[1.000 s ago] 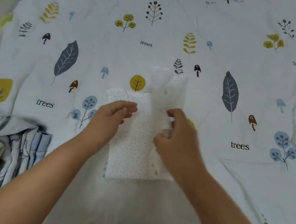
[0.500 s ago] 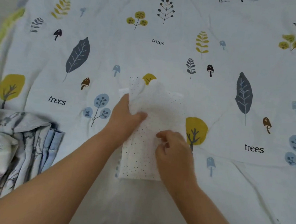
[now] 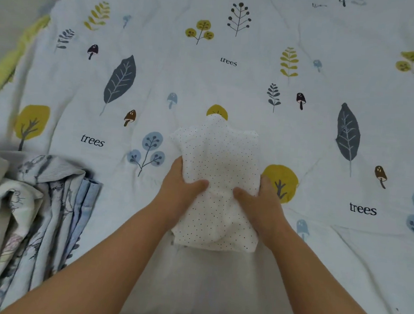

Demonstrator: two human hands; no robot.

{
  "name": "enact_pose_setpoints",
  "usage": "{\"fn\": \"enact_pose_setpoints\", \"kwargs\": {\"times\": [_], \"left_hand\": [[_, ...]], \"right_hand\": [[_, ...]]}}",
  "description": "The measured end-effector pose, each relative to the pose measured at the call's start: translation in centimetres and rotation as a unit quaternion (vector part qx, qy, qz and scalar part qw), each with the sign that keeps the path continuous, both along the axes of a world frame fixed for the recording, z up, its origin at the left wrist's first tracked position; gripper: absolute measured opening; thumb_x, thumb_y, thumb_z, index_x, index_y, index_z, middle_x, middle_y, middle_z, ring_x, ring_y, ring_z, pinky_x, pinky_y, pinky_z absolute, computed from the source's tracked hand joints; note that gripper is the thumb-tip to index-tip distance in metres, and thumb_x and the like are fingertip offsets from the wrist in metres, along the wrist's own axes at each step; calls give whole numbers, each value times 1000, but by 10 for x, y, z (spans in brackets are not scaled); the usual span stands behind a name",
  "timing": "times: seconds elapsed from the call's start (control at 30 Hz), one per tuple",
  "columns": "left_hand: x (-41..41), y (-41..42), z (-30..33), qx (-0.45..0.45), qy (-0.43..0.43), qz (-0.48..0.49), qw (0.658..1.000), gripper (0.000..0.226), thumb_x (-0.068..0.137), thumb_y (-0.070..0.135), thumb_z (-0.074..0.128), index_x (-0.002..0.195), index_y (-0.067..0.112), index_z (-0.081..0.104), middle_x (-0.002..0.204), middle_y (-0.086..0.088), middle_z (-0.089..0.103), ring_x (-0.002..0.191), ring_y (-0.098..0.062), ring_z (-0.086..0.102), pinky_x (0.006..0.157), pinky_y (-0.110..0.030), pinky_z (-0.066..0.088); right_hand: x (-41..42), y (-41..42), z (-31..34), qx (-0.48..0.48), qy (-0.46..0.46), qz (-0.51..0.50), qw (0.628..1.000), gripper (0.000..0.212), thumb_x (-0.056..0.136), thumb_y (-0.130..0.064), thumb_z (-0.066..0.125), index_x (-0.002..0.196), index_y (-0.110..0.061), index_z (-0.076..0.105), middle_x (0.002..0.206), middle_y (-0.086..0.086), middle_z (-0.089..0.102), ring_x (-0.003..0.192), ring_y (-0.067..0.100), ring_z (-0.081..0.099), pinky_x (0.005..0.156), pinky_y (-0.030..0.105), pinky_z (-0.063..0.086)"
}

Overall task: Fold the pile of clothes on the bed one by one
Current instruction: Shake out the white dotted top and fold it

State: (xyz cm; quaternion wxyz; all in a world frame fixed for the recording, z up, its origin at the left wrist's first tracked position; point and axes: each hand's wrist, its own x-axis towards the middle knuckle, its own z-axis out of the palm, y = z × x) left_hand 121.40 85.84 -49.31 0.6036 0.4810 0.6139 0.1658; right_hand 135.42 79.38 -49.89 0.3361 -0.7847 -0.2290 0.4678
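The bed [image 3: 230, 85] is spread with a pale cover printed with leaves, mushrooms and the word "trees". At its left edge lies a rumpled pile of clothes [image 3: 33, 213] in blue, grey and white. In the middle, in front of the person, sits a white dotted garment [image 3: 221, 158], partly folded, its far end lifted. The left hand [image 3: 181, 189] and right hand [image 3: 259, 197] grip its two sides, fingers curled round the cloth, thumbs on top.
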Motion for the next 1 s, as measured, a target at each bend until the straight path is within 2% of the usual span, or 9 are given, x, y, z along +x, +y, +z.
{"fn": "enact_pose_setpoints", "kwargs": {"times": [0.1, 0.2, 0.3, 0.4, 0.53, 0.6, 0.7, 0.87, 1.0], "left_hand": [[-6, -5, 16, 25, 0, -18, 1000, 54, 83, 17, 65, 129, 32, 41, 119, 5, 58, 105, -21, 58, 90, -41, 50], [-12, -16, 46, 31, -25, -19, 999, 45, 84, 16, 63, 118, 38, 45, 107, 13, 61, 95, -12, 62, 75, -28, 53], [-18, -28, 87, 37, -38, -9, 999, 45, 84, 12, 63, 119, 37, 48, 106, 9, 65, 91, -12, 66, 69, -24, 54], [-25, -41, 137, 44, -49, 7, 998, 45, 83, 11, 64, 112, 42, 50, 104, 9, 68, 89, -11, 68, 73, -27, 55], [-33, -62, 204, 55, -87, 16, 995, 48, 85, 4, 61, 118, 38, 52, 102, 9, 71, 89, -12, 70, 78, -33, 57], [-38, -72, 236, 74, -91, 30, 993, 49, 85, 3, 61, 117, 39, 52, 100, 12, 71, 88, -11, 70, 79, -33, 56], [-51, -85, 281, 99, -89, 50, 990, 49, 84, 6, 62, 116, 41, 52, 102, 11, 71, 91, -13, 69, 84, -40, 55], [-87, -106, 344, 135, -92, 86, 983, 50, 84, 10, 64, 122, 41, 50, 105, 13, 69, 93, -11, 68, 85, -39, 55], [-129, -115, 378, 160, -82, 102, 978, 54, 79, 15, 68, 122, 40, 50, 106, 15, 67, 94, -9, 67, 85, -37, 55]], "right_hand": [[-4, -9, 16, 30, -12, 17, 999, 32, 85, -14, 59, 116, -20, 52, 107, -2, 62, 97, 18, 60, 84, 37, 52], [-9, -22, 46, 67, -15, 27, 997, 28, 84, -10, 56, 107, -27, 54, 101, -5, 63, 94, 17, 61, 83, 37, 54], [-12, -35, 87, 98, 6, 30, 995, 26, 85, -9, 56, 99, -31, 53, 94, -8, 65, 86, 14, 64, 77, 34, 56], [-14, -49, 137, 123, 27, 32, 992, 28, 84, -6, 56, 99, -30, 54, 87, -9, 65, 80, 12, 64, 66, 22, 55], [-18, -65, 207, 160, 37, 48, 985, 30, 84, -2, 57, 96, -30, 54, 89, -5, 63, 73, 6, 61, 53, 10, 46], [-21, -72, 238, 179, 30, 62, 982, 31, 83, -3, 58, 93, -32, 54, 85, -7, 63, 69, 1, 60, 52, 9, 45], [-30, -79, 282, 204, 22, 92, 974, 30, 83, -4, 58, 92, -32, 54, 79, -10, 64, 71, -5, 59, 54, 12, 46], [-60, -89, 340, 230, 39, 129, 964, 28, 86, -8, 56, 96, -34, 54, 87, -11, 66, 78, 6, 64, 65, 24, 52], [-98, -90, 370, 252, 66, 156, 953, 26, 88, -9, 55, 98, -33, 53, 91, -11, 64, 82, 7, 62, 56, 13, 47]]}}
